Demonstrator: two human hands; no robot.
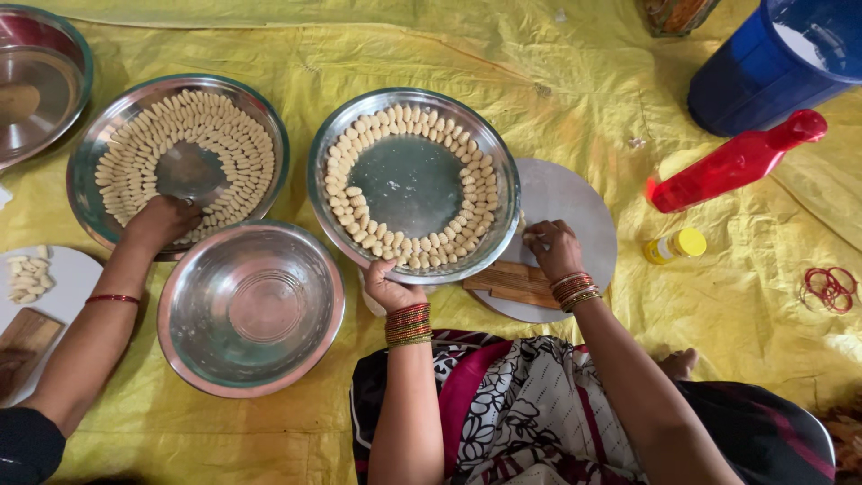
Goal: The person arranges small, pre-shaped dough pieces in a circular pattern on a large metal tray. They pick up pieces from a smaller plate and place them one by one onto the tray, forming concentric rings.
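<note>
My left hand (388, 287) grips the near rim of a round steel plate (409, 184) that carries two rings of small pale dough pieces (359, 153) around a bare middle. My right hand (549, 247) rests on a round white board (575, 202) just right of that plate, fingertips pinched on a small pale dough piece at the plate's edge. A ridged wooden block (507, 280) lies on the board beside my right wrist. Both wrists wear stacked bangles.
Another person's hand (162, 220) touches a second steel plate (117, 126) filled with rings of dough pieces at left. An empty steel bowl (251, 305) sits near me. A red bottle (732, 163), a blue bucket (763, 67), a small yellow-capped bottle (675, 246) and red bands (831, 286) lie on the yellow sheet.
</note>
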